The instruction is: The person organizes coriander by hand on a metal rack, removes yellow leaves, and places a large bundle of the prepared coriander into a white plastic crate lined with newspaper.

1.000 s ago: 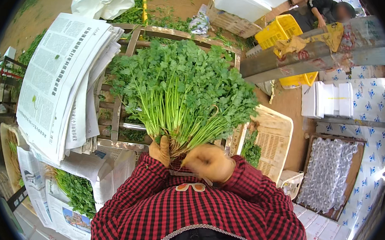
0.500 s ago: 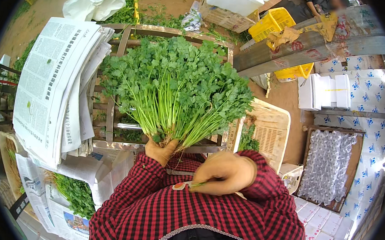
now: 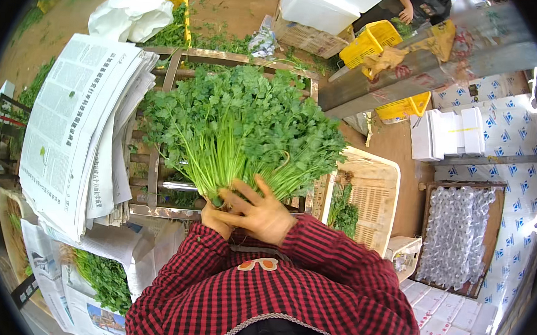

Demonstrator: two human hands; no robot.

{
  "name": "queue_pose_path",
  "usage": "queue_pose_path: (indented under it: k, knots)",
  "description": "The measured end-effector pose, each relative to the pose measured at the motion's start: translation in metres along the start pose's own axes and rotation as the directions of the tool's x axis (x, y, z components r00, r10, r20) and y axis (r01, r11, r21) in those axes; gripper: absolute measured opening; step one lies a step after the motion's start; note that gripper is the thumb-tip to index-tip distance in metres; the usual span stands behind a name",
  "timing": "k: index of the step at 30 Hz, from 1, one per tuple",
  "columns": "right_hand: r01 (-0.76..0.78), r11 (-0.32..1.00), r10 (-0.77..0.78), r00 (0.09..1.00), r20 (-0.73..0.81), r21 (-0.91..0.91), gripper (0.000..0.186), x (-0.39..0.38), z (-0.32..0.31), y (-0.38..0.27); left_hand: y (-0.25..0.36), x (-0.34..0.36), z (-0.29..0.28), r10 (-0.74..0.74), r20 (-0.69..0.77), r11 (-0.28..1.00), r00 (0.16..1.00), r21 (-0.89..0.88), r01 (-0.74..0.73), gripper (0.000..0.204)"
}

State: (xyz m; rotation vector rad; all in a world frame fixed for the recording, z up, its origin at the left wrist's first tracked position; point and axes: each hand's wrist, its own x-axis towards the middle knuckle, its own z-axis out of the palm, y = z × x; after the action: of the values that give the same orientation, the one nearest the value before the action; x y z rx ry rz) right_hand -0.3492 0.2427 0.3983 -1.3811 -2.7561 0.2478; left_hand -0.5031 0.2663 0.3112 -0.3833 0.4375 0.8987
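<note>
Brown floor (image 3: 245,10), littered with loose leaves, stretches away beyond the rusty metal rack (image 3: 170,76) in front of you. On the rack lies the bunch (image 3: 247,119), a broad fan of leafy green stems, with its leaves spread away from you and its root ends gathered near your chest, by the rack's near edge. Your left hand (image 3: 215,221) is closed around those root ends, partly hidden behind your right. Your right hand (image 3: 259,216) lies across the base of the stems with its fingers spread, overlapping the left; it is not clenched, and whether it pinches any stem you cannot tell from this view.

To your left, a thick stack of newspapers (image 3: 74,135) overlaps the rack's side. Below it, more greens (image 3: 103,280) lie among paper. To your right, just beside the rack, a cream crate (image 3: 373,200) has some greens inside, and farther right a tray (image 3: 456,237) is filled with clear plastic pieces. A grey beam (image 3: 425,69) slants across the upper right; past it are a yellow crate (image 3: 369,42) and a co-worker's hand (image 3: 406,14). A white box (image 3: 323,8) sits near them.
</note>
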Motion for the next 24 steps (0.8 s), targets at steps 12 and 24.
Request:
queue_pose_path:
  k: [12, 24]
  knots:
    - [-0.033, 0.996, 0.024, 0.994, -0.108, -0.086, 0.05, 0.036, 0.023, -0.001, 0.029, -0.086, 0.06, 0.14, 0.163, -0.79, 0.977, 0.613, 0.011, 0.027]
    - [-0.092, 0.99, 0.111, 0.978, -0.175, 0.11, 0.027, 0.018, 0.06, -0.014, 0.004, 0.087, 0.152, -0.241, 0.531, -0.868, 0.812, 0.257, -0.426, 0.021]
